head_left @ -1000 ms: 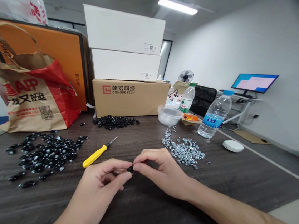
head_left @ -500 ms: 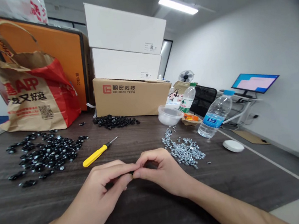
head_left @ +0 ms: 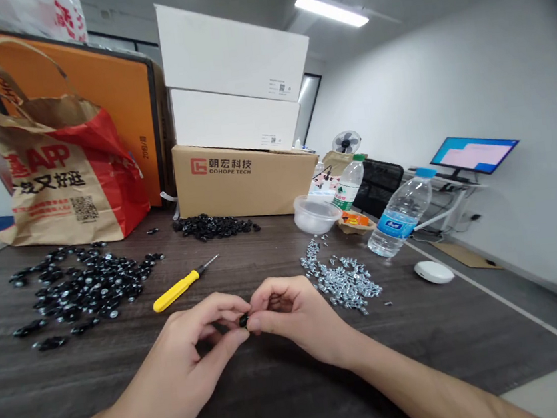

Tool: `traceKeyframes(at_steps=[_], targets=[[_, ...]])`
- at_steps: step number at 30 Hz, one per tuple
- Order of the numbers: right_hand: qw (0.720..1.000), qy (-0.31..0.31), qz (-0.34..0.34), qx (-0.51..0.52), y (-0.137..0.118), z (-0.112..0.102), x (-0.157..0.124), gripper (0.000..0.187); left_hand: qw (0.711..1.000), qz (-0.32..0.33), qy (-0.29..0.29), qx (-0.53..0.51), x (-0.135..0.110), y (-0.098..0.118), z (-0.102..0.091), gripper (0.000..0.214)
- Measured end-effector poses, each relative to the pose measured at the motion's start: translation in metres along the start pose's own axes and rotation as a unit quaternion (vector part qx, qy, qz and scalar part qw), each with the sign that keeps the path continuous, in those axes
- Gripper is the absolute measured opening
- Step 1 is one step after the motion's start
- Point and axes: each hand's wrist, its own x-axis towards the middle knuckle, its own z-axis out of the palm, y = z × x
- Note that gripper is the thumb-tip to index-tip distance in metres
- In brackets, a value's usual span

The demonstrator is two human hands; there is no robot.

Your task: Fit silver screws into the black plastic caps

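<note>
My left hand (head_left: 200, 342) is closed, its thumb and fingertips pinching a small black plastic part (head_left: 243, 320) low over the table. My right hand (head_left: 290, 315) meets it from the right, thumb and forefinger pressed together at the part's end. Whatever those right fingers grip is hidden. Beyond my left hand lies a yellow-handled screwdriver (head_left: 180, 290), its tip pointing away to the right. Past my right hand spreads a pile of small silver screws (head_left: 350, 284). At the left is a heap of black parts with silver screw heads showing (head_left: 91, 287).
A second heap of black parts (head_left: 215, 226) lies before the cardboard box (head_left: 245, 179), under white boxes (head_left: 235, 53). A paper bag (head_left: 68, 172) stands at back left. At right are a plastic tub (head_left: 317, 216), a water bottle (head_left: 400, 215) and a white disc (head_left: 434, 272).
My left fingers have lifted and bent slightly, so the black part shows more between the fingertips. Both hands stay in nearly the same place; the piles have not changed.
</note>
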Motion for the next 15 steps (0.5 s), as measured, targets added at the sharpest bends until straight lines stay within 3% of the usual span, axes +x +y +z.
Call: traceKeyframes(at_steps=[6, 12, 15], targets=[[0.999, 0.034, -0.019, -0.005, 0.0, 0.0002, 0.0007, 0.027, 1.0, -0.007, -0.011, -0.012, -0.0006, 0.0002, -0.0004, 0.017], [0.996, 0.047, -0.052, -0.058, -0.0014, -0.0001, -0.0002, 0.018, 0.999, -0.011, 0.046, -0.008, 0.0021, 0.0008, -0.0011, 0.013], [0.987, 0.055, -0.096, -0.113, -0.0032, -0.0002, -0.0021, 0.011, 0.999, -0.008, 0.038, 0.001, 0.0011, 0.0, -0.0009, 0.014]])
